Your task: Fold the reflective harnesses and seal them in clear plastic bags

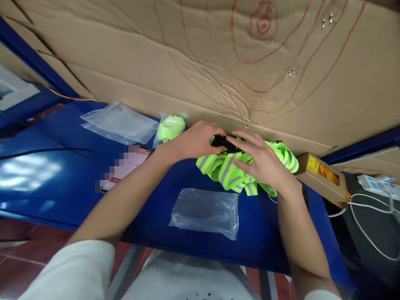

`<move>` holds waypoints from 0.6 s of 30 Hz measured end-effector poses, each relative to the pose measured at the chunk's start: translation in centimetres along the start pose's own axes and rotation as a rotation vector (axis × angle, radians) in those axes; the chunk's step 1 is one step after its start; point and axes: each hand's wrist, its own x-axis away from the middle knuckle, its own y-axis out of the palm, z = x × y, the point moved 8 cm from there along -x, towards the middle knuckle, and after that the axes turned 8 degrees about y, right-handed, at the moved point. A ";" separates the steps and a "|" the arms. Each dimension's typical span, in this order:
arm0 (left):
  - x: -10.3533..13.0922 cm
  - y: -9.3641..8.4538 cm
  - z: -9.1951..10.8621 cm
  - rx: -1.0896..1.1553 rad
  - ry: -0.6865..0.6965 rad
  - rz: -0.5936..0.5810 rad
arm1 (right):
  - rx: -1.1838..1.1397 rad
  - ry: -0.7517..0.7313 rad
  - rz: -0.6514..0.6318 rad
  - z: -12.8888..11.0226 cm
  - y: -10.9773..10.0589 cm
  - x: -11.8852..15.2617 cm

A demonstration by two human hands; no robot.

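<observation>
A heap of neon yellow-green straps (pixel 229 171) with grey reflective stripes lies at the back of the blue table. Above its near-left part, my left hand (pixel 204 139) grips a black piece (pixel 226 143) between thumb and fingers. My right hand (pixel 258 156) is over the straps, fingers spread, its fingertips at the black piece's right side. An empty clear zip bag (pixel 204 210) lies flat in front of the heap. Left of my left hand stands a clear bag with a rolled neon strap (pixel 171 128) inside.
More clear bags (pixel 120 121) lie at the back left, with a phone (pixel 125 168) beside my left forearm. A cardboard box (pixel 323 179) and white cables (pixel 370 233) are at the right. A cardboard panel (pixel 125 54) with red lines rises behind the blue table (pixel 146 225).
</observation>
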 end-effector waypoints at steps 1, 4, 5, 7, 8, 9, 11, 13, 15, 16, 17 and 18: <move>0.0 0.1 0.3 -0.036 0.002 -0.011 | -0.002 0.028 -0.038 0.0 0.3 0.1; -0.1 0.4 1.5 -0.126 0.029 -0.036 | 0.048 0.106 -0.028 0.3 0.7 0.2; -0.1 0.4 2.0 -0.146 0.038 -0.041 | 0.077 0.131 -0.009 0.5 0.9 0.2; -0.2 0.5 2.6 -0.164 0.055 -0.046 | 0.116 0.174 -0.006 0.9 1.3 0.0; -0.2 0.5 2.8 -0.159 0.061 -0.050 | 0.126 0.188 -0.017 1.0 1.5 -0.1; -0.2 0.5 2.9 -0.147 0.066 -0.054 | 0.136 0.198 -0.025 1.2 1.6 -0.2; -0.2 0.0 2.7 -0.128 0.067 -0.045 | 0.147 0.212 -0.002 1.7 1.1 -0.3; 0.0 -1.2 2.1 -0.139 0.052 -0.004 | 0.109 0.246 0.080 2.9 -0.5 -0.1; 0.5 -3.4 0.8 -0.151 0.007 0.103 | -0.011 0.308 0.221 5.0 -3.0 0.4; 0.9 -4.9 -0.3 -0.135 -0.026 0.190 | -0.103 0.343 0.315 6.4 -4.6 0.8; 1.5 -6.5 -1.8 -0.104 -0.063 0.295 | -0.210 0.374 0.407 7.9 -6.2 1.4; 2.2 -8.2 -3.5 -0.050 -0.095 0.421 | -0.329 0.400 0.512 9.4 -7.8 2.1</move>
